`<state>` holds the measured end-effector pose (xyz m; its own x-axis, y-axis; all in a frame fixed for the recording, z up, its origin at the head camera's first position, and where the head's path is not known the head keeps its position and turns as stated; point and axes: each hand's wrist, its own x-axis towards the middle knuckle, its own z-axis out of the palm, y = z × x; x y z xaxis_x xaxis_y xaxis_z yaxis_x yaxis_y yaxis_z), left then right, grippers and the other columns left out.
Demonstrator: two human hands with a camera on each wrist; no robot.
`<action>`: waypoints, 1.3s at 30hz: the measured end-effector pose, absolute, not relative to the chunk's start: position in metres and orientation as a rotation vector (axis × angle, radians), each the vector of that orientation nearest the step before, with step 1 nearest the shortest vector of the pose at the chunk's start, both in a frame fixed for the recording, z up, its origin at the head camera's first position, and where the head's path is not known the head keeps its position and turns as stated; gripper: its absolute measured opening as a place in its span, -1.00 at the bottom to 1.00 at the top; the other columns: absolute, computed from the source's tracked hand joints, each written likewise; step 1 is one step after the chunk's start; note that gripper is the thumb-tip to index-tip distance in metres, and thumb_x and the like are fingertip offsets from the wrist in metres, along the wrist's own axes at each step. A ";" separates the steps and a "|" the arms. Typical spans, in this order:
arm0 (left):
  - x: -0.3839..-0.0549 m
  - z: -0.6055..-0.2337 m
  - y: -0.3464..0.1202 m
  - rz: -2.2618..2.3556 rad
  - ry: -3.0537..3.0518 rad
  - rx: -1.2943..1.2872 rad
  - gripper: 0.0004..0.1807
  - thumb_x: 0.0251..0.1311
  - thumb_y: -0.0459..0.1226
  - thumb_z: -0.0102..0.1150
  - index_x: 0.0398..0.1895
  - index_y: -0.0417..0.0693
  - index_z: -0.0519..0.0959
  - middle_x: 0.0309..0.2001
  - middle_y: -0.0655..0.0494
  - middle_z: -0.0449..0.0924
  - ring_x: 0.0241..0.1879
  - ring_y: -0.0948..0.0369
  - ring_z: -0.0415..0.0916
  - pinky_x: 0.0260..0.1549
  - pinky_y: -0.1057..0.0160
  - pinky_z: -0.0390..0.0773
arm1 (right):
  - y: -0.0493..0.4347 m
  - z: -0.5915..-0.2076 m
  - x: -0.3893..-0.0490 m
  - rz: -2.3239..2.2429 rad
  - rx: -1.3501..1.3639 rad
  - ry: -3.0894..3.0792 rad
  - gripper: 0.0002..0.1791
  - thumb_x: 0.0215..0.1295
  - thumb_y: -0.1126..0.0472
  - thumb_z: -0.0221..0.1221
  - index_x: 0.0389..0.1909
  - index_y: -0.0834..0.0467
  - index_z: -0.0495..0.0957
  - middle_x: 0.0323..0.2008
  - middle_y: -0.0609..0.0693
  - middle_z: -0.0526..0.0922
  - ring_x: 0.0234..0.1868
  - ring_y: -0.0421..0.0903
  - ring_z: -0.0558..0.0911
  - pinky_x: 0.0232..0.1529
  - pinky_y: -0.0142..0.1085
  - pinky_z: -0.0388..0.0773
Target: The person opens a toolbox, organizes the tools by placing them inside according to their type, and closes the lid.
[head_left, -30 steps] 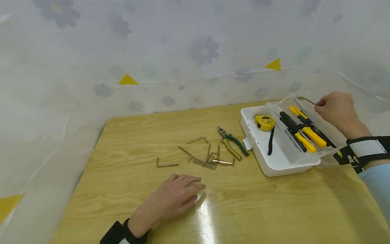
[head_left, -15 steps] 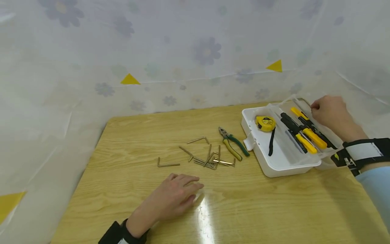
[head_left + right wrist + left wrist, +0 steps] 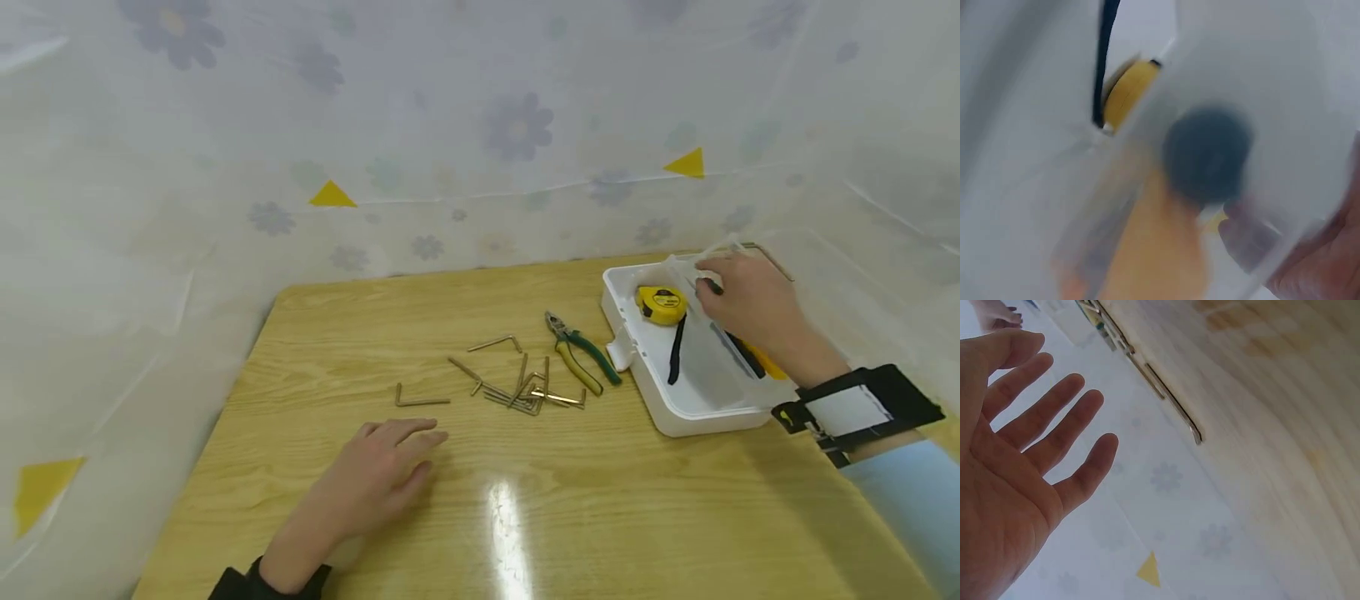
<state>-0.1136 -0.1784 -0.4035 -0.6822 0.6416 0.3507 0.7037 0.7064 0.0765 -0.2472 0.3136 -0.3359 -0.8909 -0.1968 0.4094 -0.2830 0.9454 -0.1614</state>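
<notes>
My left hand (image 3: 367, 479) hovers low over the wooden table with its fingers spread; in the left wrist view its palm shows bare. A single hex key (image 3: 423, 402) lies just beyond it. My right hand (image 3: 753, 304) is over the tool compartment of the white toolbox (image 3: 708, 423). A gap shows between its thumb and index finger, with a black handle end (image 3: 712, 286) below. Most tools there are hidden by the hand. In the right wrist view, a yellow handle (image 3: 1157, 244) and the fingers blur behind translucent plastic. Another hex key (image 3: 772, 260) lies at the box's back right.
Several hex keys (image 3: 525, 398) lie in a loose heap mid-table. Green-handled pliers (image 3: 585, 354) rest between them and the box. A yellow tape measure (image 3: 662, 305) with a black strap sits in the box's left part. Flowered sheeting (image 3: 480, 167) hangs behind the table.
My right hand has let go of the hex key at the box's back right and moved left over the tools. My left hand has drawn back leftward.
</notes>
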 end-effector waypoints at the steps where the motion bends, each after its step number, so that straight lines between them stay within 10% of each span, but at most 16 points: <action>1: -0.113 -0.403 -0.181 -0.296 -2.629 -1.046 -0.59 0.21 -0.20 0.42 0.15 0.12 0.67 0.17 0.09 0.68 0.11 0.12 0.66 -0.10 -0.03 0.66 | 0.307 -0.338 -0.246 0.292 0.380 -2.706 -0.67 0.33 0.31 0.19 0.04 0.38 0.67 -0.33 0.35 0.70 -0.72 -0.05 0.34 -0.72 -0.26 0.16; 15: -0.109 -0.403 -0.196 -0.241 -2.658 -0.966 -0.56 0.19 -0.19 0.44 0.16 0.13 0.66 0.17 0.12 0.68 0.09 0.12 0.66 -0.09 0.00 0.68 | 0.210 -0.362 -0.220 0.239 0.843 -2.753 -0.78 0.30 0.29 0.31 -0.07 0.25 0.73 -0.23 0.16 0.75 -0.45 -0.06 0.65 -0.54 -0.26 0.53; 29: -0.110 -0.403 -0.193 -0.243 -2.636 -0.987 -0.55 0.14 -0.20 0.48 0.15 0.11 0.67 0.15 0.11 0.70 0.06 0.12 0.67 -0.11 -0.01 0.69 | 0.160 -0.404 -0.212 0.263 1.206 -2.727 -0.77 0.35 0.19 0.31 -0.04 0.19 0.72 -0.35 -0.02 0.66 -0.44 -0.20 0.56 -0.45 -0.35 0.53; 39: -0.108 -0.405 -0.192 -0.258 -2.664 -0.992 -0.56 0.18 -0.19 0.45 0.16 0.12 0.67 0.15 0.12 0.69 0.10 0.14 0.66 -0.10 -0.01 0.69 | 0.159 -0.417 -0.206 0.338 1.190 -2.806 -0.88 0.22 0.31 0.38 -0.41 0.10 0.62 -0.46 -0.10 0.49 -0.47 -0.25 0.41 -0.42 -0.36 0.42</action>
